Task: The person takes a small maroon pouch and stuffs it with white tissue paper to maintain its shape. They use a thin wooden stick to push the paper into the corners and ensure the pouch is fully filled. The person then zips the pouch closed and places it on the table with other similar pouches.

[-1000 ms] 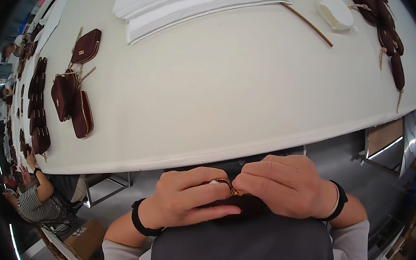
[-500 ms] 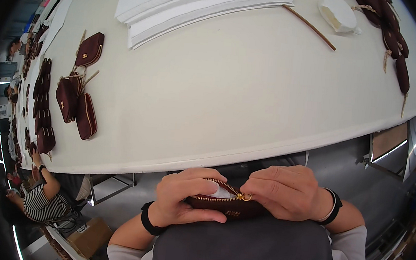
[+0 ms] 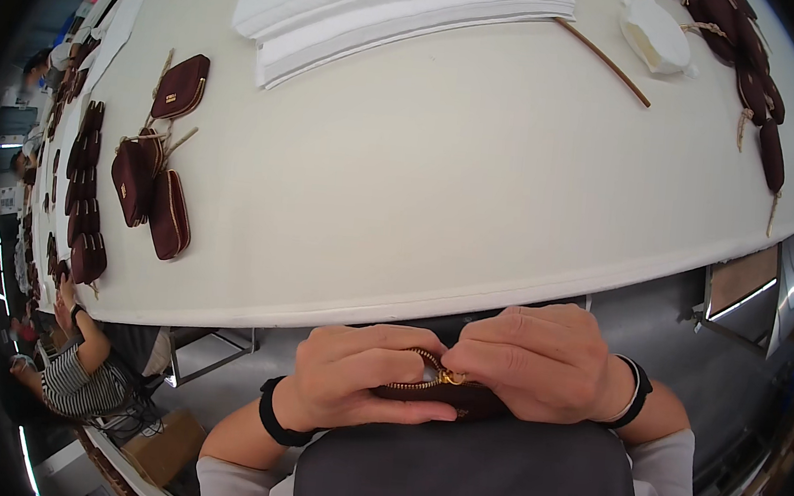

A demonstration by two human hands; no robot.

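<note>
A small dark burgundy zip pouch (image 3: 478,404) is held between my hands, in front of the table edge. Its gold-toothed zipper is partly undone, and a bit of white shows inside the gap. My left hand (image 3: 339,375) grips the left end, thumb along the front and fingers bent over the opening. My right hand (image 3: 538,364) is closed on the right end, its fingertips pinched beside the gold zipper slider (image 3: 447,377). Whether those fingertips hold the pull tab or the pouch's edge is hidden.
On the white table (image 3: 402,192) several burgundy pouches (image 3: 181,87) lie at left, with a longer row beyond. A white paper stack (image 3: 407,22), a brown stick (image 3: 611,64), a white stuffed piece (image 3: 659,37) and more pouches (image 3: 772,153) lie farther off. A person in stripes (image 3: 92,382) sits at left.
My left hand has moved rightward along the pouch, its fingers covering more of the opening. The hands are closer together, and less of the white inside shows. The view has shifted slightly.
</note>
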